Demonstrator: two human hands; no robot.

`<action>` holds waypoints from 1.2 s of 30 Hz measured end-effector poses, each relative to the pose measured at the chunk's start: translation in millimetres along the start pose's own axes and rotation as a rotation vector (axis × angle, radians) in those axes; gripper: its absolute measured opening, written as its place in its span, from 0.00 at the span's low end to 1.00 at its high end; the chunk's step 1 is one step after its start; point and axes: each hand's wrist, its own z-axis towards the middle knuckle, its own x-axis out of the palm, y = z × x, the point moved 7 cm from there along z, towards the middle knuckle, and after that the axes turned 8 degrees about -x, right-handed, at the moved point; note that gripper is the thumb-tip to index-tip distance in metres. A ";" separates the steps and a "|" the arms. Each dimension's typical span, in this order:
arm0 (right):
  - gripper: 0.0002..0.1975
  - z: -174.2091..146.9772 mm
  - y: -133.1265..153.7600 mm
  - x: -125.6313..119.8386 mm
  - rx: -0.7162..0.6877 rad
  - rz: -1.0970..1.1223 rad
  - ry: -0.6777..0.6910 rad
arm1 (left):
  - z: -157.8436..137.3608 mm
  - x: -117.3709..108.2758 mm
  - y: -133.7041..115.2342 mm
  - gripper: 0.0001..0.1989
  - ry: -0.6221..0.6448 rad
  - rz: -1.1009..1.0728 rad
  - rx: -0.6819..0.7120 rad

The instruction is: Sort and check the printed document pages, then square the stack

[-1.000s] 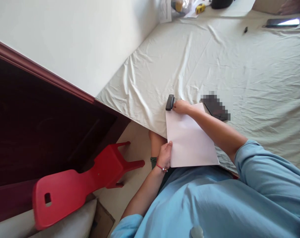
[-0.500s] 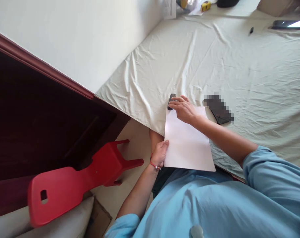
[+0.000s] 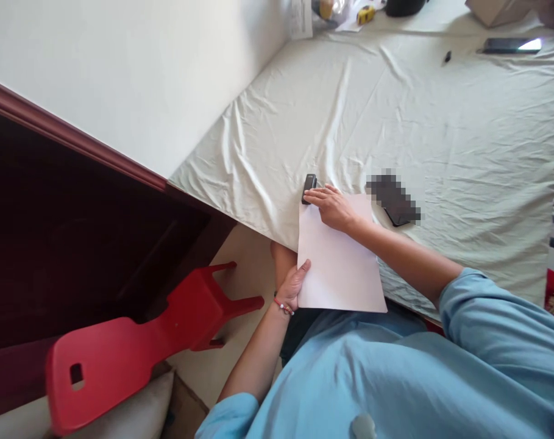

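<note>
White sheets of paper (image 3: 338, 268) lie partly on the cloth-covered table and jut over its near edge towards my lap. My left hand (image 3: 296, 281) grips their left edge, thumb on top and fingers underneath, out of sight. At the top left corner of the paper lies a small black object (image 3: 309, 182), which looks like a stapler. My right hand (image 3: 332, 208) rests over the paper's top edge. Its fingers are stretched out to the left, and their tips touch the near end of the black object.
A dark, partly blurred flat object (image 3: 398, 204) lies right of the paper on the pale cloth (image 3: 281, 134). Further back are a yellow tape measure (image 3: 365, 14), a phone (image 3: 509, 46) and a cardboard box (image 3: 498, 11). A red plastic chair (image 3: 107, 360) stands left, beside the white wall (image 3: 121, 79).
My right hand has lowered slightly towards the paper, fingers flatter, so more of the black object shows. The whole view has shifted a little; my left hand keeps its hold on the paper.
</note>
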 end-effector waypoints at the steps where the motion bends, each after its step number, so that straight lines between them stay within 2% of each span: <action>1: 0.28 -1.4 -1.0 -2.9 0.029 0.000 -0.038 | 0.5 2.2 3.3 0.33 0.011 0.018 -0.036; 3: 0.26 -9.0 -3.9 -10.2 0.094 -0.028 -0.098 | 0.4 4.3 8.3 0.34 0.009 0.070 -0.061; 5: 0.25 -23.2 -7.7 -17.6 0.156 -0.079 -0.112 | -2.2 3.3 11.0 0.33 -0.013 0.119 -0.019; 8: 0.21 -53.7 -17.9 -24.6 0.264 -0.143 -0.027 | -10.0 -4.0 20.2 0.32 -0.037 0.183 0.053; 11: 0.18 -82.7 -23.4 -29.3 0.294 -0.138 0.051 | -18.4 -15.9 38.0 0.29 -0.036 0.202 0.066; 15: 0.22 -110.6 -26.9 -35.5 0.371 -0.040 -0.010 | -29.5 -29.0 53.4 0.26 -0.068 0.158 0.119; 18: 0.29 -126.9 -28.1 -34.6 0.484 0.197 -0.124 | -37.9 -30.4 52.4 0.26 -0.094 0.140 0.188; 21: 0.34 -139.8 -24.7 -25.1 0.595 0.509 -0.148 | -45.1 -26.9 46.7 0.25 -0.085 0.182 0.261; 25: 0.25 -149.3 -10.4 -11.6 0.652 0.991 -0.153 | -49.7 -25.2 45.1 0.25 -0.097 0.243 0.311; 28: 0.26 -150.8 0.8 -2.6 0.651 1.367 -0.192 | -48.9 -26.8 49.8 0.27 -0.149 0.188 0.309; 33: 0.25 -152.5 0.2 6.5 0.636 1.456 -0.260 | -44.5 -25.2 61.5 0.30 -0.168 0.067 0.285; 36: 0.25 -154.8 -3.3 10.2 0.615 1.470 -0.291 | -41.7 -26.3 73.4 0.35 -0.160 -0.005 0.196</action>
